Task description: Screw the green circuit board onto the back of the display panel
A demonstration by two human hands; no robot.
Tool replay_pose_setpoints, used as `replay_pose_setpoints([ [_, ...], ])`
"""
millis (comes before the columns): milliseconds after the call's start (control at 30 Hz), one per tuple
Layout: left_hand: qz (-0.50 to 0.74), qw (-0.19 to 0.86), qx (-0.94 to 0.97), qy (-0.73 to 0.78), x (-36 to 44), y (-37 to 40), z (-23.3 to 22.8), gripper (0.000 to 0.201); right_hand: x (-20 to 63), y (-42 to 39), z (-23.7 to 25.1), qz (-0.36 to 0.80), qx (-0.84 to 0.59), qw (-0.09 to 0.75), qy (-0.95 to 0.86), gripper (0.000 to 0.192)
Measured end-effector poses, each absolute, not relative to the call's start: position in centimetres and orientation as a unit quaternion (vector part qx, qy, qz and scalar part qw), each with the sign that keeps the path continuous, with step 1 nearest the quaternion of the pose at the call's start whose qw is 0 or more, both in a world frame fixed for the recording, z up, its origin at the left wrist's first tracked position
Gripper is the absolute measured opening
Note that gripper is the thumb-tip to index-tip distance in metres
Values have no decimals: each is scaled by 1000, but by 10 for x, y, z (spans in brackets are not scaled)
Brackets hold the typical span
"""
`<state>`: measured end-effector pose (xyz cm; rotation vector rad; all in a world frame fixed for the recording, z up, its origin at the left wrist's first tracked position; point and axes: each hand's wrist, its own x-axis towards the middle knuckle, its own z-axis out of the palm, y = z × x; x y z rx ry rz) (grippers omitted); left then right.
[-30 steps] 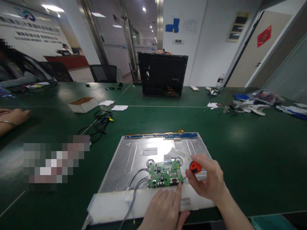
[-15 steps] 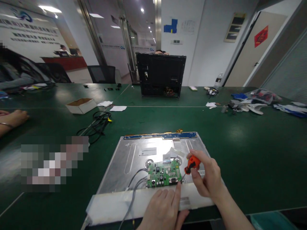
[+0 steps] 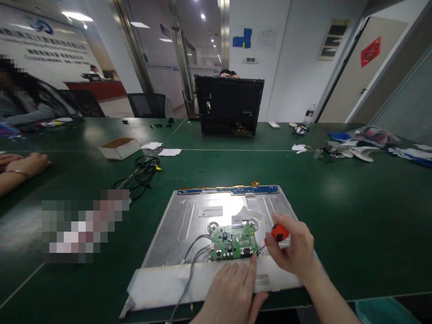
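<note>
A green circuit board lies on the metal back of a display panel. My right hand grips an orange and black screwdriver, whose thin shaft slants down to the board's lower right corner. The handle is tilted over to the right. Beside that corner rests the index fingertip of my left hand, with its other fingers lying on the white strip along the panel's near edge. Grey and black cables run from the board's left side. A blue narrow board lines the far edge.
To the left are black cables and an open cardboard box. A black monitor housing stands across the table, a person partly behind it. Another person's hands rest at the left. Plastic bags and parts lie at the right.
The screwdriver handle has tipped further right and lower, and my right hand has shifted with it. My left hand stays by the same corner. The whole view has shifted slightly.
</note>
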<state>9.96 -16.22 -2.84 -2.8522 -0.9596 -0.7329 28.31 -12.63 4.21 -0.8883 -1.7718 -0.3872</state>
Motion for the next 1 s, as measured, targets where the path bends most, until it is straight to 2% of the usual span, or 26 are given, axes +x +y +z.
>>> replay_pose_setpoints([
  [200, -236, 29, -921, -307, 100, -162, -30, 44, 282, -127, 42, -153, -355, 528, -756, 38],
  [533, -212, -15, -925, -314, 99, -164, -22, 41, 286, -129, 46, -91, -347, 535, -765, 47],
  [867, -222, 15, -925, -309, 100, -161, -30, 44, 284, -125, 32, -109, -337, 570, -741, 50],
  [1000, -231, 25, -925, -299, 101, -159, -31, 42, 285, -126, 32, -115, -337, 561, -747, 46],
])
